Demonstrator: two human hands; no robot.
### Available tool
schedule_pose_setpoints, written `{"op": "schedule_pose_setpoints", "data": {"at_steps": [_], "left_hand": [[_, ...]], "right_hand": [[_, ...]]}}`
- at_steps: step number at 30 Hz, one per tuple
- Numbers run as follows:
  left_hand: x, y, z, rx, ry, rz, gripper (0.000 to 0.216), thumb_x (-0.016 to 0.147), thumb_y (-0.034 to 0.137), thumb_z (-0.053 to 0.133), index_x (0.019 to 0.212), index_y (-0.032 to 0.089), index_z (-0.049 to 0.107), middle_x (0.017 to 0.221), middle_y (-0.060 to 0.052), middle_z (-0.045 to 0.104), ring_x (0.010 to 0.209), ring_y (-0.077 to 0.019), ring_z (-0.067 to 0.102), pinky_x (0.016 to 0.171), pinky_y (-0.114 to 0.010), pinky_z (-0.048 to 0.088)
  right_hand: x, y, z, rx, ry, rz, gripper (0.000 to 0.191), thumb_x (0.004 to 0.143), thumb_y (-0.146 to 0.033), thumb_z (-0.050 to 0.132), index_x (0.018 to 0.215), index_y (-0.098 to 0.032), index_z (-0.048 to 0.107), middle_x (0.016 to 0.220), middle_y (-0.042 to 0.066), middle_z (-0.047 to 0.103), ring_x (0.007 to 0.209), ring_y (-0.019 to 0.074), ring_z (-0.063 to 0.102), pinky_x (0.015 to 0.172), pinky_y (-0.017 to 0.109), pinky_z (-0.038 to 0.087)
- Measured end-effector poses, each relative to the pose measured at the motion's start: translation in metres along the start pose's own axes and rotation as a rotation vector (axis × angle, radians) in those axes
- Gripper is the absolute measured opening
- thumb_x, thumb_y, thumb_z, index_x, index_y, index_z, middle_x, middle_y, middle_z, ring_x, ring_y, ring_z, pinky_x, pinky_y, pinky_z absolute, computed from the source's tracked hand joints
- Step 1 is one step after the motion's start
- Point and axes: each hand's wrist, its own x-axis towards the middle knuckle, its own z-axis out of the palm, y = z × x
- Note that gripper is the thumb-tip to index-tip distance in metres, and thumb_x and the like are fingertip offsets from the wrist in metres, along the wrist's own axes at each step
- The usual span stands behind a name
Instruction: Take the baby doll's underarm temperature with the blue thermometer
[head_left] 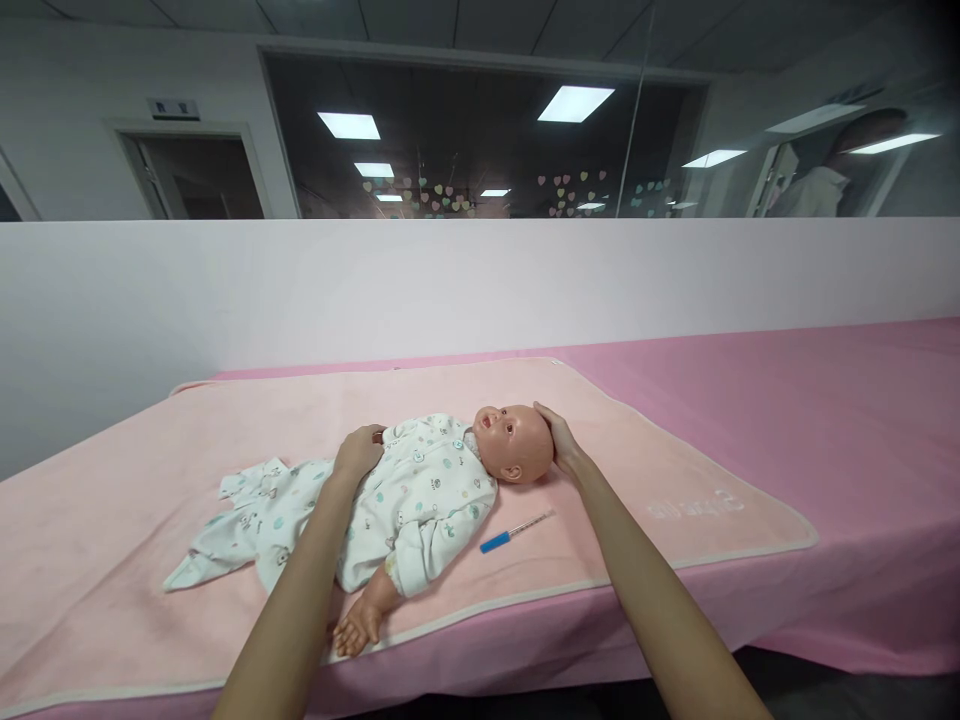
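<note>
Right hand [559, 440] cups the doll's head [517, 447] (left hand [358, 452] on its chest [420, 480]).

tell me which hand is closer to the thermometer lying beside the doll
Right. The right hand cups the doll's head, just beyond the thermometer; the left hand rests on the doll's torso, farther off to the thermometer's left.

Smooth, faintly glossy plastic doll [514, 445]; soft printed cloth romper [405, 495]; matt, fleecy pink blanket [675, 460]; thin thermometer [516, 532], blue plastic tip
</note>
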Motion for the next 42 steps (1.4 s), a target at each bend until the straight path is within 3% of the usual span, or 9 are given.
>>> {"op": "schedule_pose_setpoints", "data": {"at_steps": [3,11,20,26,29,34,38,42], "left_hand": [[0.001,-0.001,0.0,-0.002,-0.001,0.0,0.05,0.063,0.009,0.042,0.108,0.022,0.06,0.107,-0.002,0.065,0.098,-0.0181,0.058,0.074,-0.022,0.042],[0.0,0.0,0.0,-0.002,0.005,-0.006,0.051,0.063,0.009,0.042,0.108,0.022,0.06,0.107,-0.003,0.065,0.099,-0.0184,0.058,0.075,-0.022,0.043],[0.0,0.0,0.0,-0.003,0.01,0.005,0.05,0.063,0.009,0.042,0.108,0.022,0.06,0.106,-0.003,0.066,0.098,-0.0178,0.059,0.074,-0.021,0.043],[0.0,-0.001,0.001,0.0,0.009,0.008,0.049,0.064,0.01,0.042,0.108,0.022,0.06,0.108,-0.003,0.065,0.099,-0.0182,0.058,0.076,-0.022,0.043],[0.0,0.0,0.0,0.003,0.006,0.005,0.05,0.063,0.01,0.043,0.108,0.022,0.06,0.107,-0.002,0.065,0.099,-0.0178,0.058,0.076,-0.021,0.043],[0.001,0.0,0.001,0.006,0.005,0.01,0.049,0.063,0.01,0.043,0.108,0.021,0.06,0.106,-0.003,0.066,0.098,-0.018,0.059,0.075,-0.022,0.043],[0.001,-0.001,0.001,0.007,0.009,0.012,0.048,0.064,0.01,0.042,0.108,0.022,0.06,0.106,-0.002,0.066,0.099,-0.0179,0.058,0.075,-0.021,0.043],[0.0,-0.001,0.001,0.005,0.009,0.011,0.049,0.064,0.01,0.043,0.108,0.022,0.06,0.105,-0.002,0.066,0.099,-0.0176,0.058,0.075,-0.021,0.043]], "right_hand": [[-0.01,-0.003,0.007,0.002,-0.107,0.101,0.036,0.073,-0.049,0.051,0.076,-0.017,0.067,0.075,0.007,0.07,0.075,0.0232,0.065,0.068,0.029,0.049],[-0.011,-0.004,0.008,0.035,-0.107,0.1,0.037,0.074,-0.049,0.049,0.076,-0.017,0.066,0.077,0.007,0.07,0.075,0.0244,0.065,0.068,0.032,0.05],[0.006,-0.001,-0.005,0.035,0.225,-0.115,0.024,0.074,-0.042,0.054,0.082,-0.022,0.064,0.085,0.002,0.069,0.088,0.0182,0.062,0.077,0.026,0.048],[-0.013,-0.007,0.011,-0.021,-0.097,0.118,0.038,0.075,-0.05,0.048,0.082,-0.017,0.066,0.078,0.007,0.071,0.078,0.0241,0.065,0.071,0.033,0.05],[-0.022,-0.011,0.017,0.001,-0.142,0.179,0.041,0.074,-0.051,0.046,0.082,-0.016,0.067,0.078,0.008,0.071,0.075,0.0251,0.066,0.07,0.033,0.05],[-0.024,-0.013,0.02,0.033,-0.102,0.186,0.04,0.074,-0.052,0.047,0.078,-0.017,0.066,0.077,0.008,0.071,0.074,0.0251,0.066,0.069,0.033,0.05],[-0.015,-0.009,0.012,0.044,-0.068,0.104,0.038,0.073,-0.053,0.05,0.072,-0.018,0.063,0.075,0.007,0.07,0.076,0.0245,0.066,0.068,0.031,0.05],[-0.001,-0.005,0.0,0.069,0.096,-0.011,0.029,0.072,-0.047,0.054,0.073,-0.019,0.061,0.074,0.006,0.07,0.076,0.0221,0.065,0.067,0.03,0.051]]}}
